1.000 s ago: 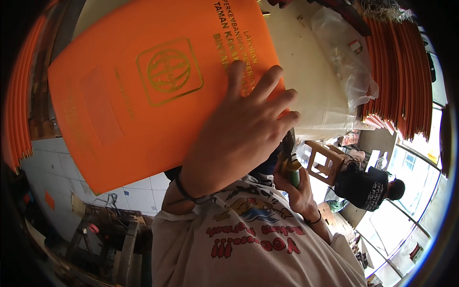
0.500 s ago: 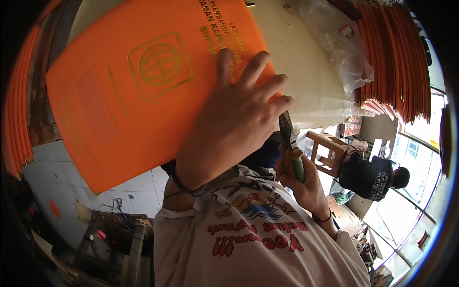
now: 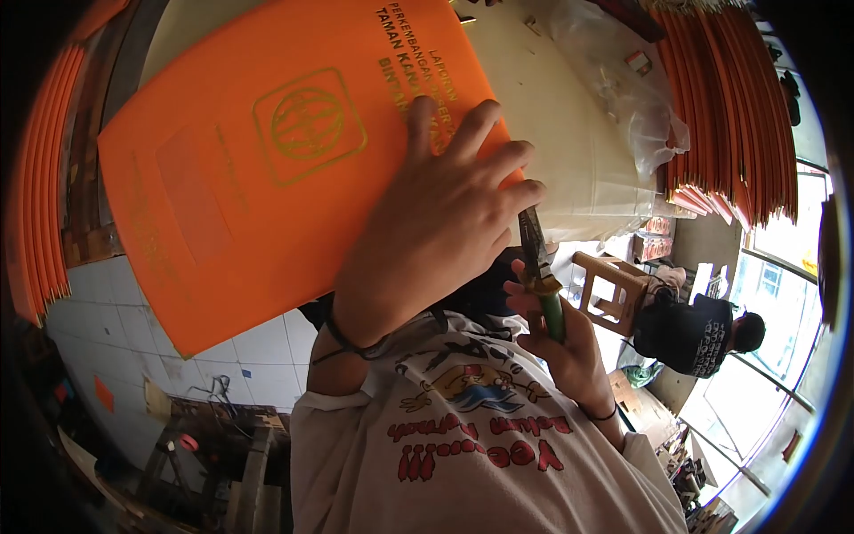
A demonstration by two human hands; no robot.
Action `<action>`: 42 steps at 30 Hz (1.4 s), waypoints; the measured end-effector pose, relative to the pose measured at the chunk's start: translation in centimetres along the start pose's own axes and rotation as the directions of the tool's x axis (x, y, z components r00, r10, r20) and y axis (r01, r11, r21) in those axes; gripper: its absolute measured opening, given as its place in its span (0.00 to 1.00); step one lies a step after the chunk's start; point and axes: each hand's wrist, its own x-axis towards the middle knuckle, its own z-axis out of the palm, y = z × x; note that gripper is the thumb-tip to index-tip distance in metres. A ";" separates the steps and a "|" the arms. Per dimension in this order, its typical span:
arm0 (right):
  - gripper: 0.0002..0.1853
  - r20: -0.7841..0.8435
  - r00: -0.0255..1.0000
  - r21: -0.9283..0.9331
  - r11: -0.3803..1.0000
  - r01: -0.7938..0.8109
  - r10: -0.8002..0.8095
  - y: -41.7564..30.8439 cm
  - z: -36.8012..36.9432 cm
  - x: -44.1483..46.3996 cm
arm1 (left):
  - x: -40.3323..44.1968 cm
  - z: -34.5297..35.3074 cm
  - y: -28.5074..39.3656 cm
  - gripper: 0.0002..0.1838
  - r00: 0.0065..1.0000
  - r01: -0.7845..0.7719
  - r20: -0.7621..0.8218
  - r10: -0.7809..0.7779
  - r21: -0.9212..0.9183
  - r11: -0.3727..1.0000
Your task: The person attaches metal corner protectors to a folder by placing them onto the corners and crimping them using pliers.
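Note:
A large orange folder cover (image 3: 205, 222) with gold print and an emblem fills the upper left. My left hand (image 3: 445, 191) lies across its right part, palm down, fingers spread near the right edge. In my right hand (image 3: 569, 351), below that edge, is a knife (image 3: 551, 313) with a green handle and a dark blade. The blade points up toward the folder's edge beside my left fingers; its tip is hidden there. Under the folder is a cream-coloured surface (image 3: 560, 116).
Stacks of orange covers stand at the right (image 3: 725, 116) and far left (image 3: 40, 187). Clear plastic wrap (image 3: 640, 107) lies on the surface's right. A wooden stool (image 3: 609, 289) and a person in black (image 3: 685, 334) are to the right. Wooden furniture (image 3: 253, 472) stands lower left.
The folder has shifted slightly to the right in view. The fingers of my right hand have loosened and spread somewhat around the knife handle. My left hand stays on the cover.

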 end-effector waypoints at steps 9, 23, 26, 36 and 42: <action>0.28 0.008 0.997 -0.049 0.996 0.073 -0.073 0.4 0.2 0.0 | 0.0 0.1 0.0 0.15 1.000 0.007 0.008 -0.007 0.021 1.000; 0.22 0.039 0.999 -0.101 0.995 0.003 0.001 -1.2 0.4 0.3 | 0.1 0.0 0.1 0.15 1.000 0.011 0.024 -0.011 0.030 1.000; 0.22 0.020 1.000 -0.074 0.997 0.022 -0.021 -0.9 0.5 0.3 | 0.1 0.1 0.0 0.14 1.000 0.010 0.021 -0.011 0.033 0.999; 0.14 -0.205 0.976 0.069 0.994 0.088 -0.073 -0.6 2.1 0.6 | 0.0 0.1 0.0 0.14 1.000 0.000 0.001 -0.001 0.024 1.000; 0.11 -0.087 0.996 -0.160 0.986 -0.046 0.032 -0.6 1.0 1.2 | -0.1 0.3 -0.1 0.11 1.000 -0.021 -0.019 0.023 0.070 0.997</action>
